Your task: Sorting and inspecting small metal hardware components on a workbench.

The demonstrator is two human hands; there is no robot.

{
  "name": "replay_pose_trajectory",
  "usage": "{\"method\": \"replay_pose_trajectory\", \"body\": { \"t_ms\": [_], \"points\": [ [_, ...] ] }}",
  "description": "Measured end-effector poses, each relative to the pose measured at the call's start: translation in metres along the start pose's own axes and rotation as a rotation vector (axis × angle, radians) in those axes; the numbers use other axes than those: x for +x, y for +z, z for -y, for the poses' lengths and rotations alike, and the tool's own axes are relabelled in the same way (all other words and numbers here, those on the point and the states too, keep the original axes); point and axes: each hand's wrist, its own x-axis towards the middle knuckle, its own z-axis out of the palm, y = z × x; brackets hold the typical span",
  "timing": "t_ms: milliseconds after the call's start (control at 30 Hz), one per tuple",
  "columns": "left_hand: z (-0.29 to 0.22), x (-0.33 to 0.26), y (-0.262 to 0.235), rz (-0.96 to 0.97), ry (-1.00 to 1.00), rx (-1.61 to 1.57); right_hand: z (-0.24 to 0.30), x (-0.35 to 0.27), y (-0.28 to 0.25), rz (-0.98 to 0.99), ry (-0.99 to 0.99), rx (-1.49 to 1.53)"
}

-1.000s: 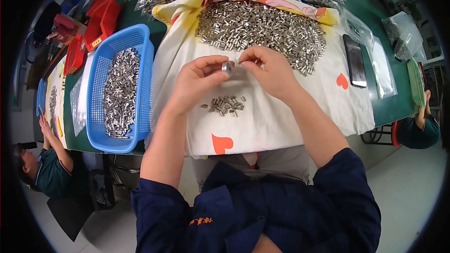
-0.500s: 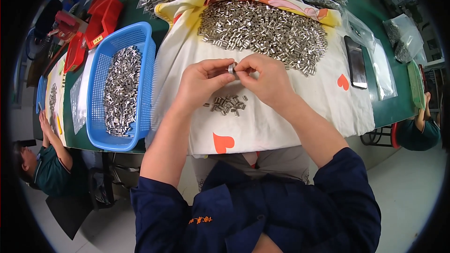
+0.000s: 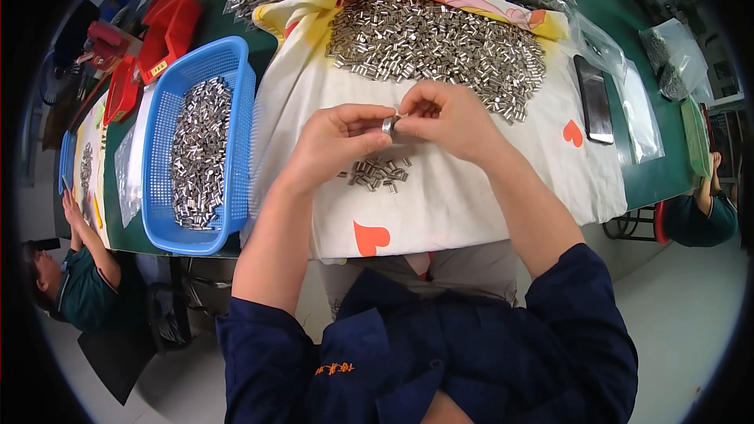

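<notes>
Holding a metal ring (image 3: 388, 126) in the left hand (image 3: 331, 141); pinching beside it with the right hand (image 3: 452, 120), cannot tell on what; near small metal sleeves (image 3: 380, 175).

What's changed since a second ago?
Your left hand and right hand have moved closer together and slightly toward you; the left hand still grips the small round silver metal piece. The right fingertips, clearly apart from it before, are now right beside it; contact is unclear. The rectangular blue plastic basket and small pile of silver metal cylinders stayed put.

Hands (image 3: 334, 140) meet at a metal piece (image 3: 387, 126) above white cloth (image 3: 471, 204).
</notes>
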Motion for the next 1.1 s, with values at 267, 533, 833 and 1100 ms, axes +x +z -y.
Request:
{"method": "replay_pose_trajectory", "body": {
  "t_ms": [267,533,833,1100],
  "points": [
    [0.003,0.000,-0.002,0.080,0.035,0.001,-0.014,-0.002,-0.032,-0.235,0.015,-0.413],
    [0.003,0.001,-0.001,0.070,0.064,0.019,-0.023,0.007,-0.006,-0.347,-0.201,-0.847],
    [0.002,0.002,-0.001,0.057,0.063,0.003,-0.029,0.008,-0.003,-0.367,-0.211,-0.817],
    [0.002,0.002,-0.003,0.004,0.057,-0.071,-0.004,0.000,0.001,-0.301,-0.176,-0.463]
  ]
}}
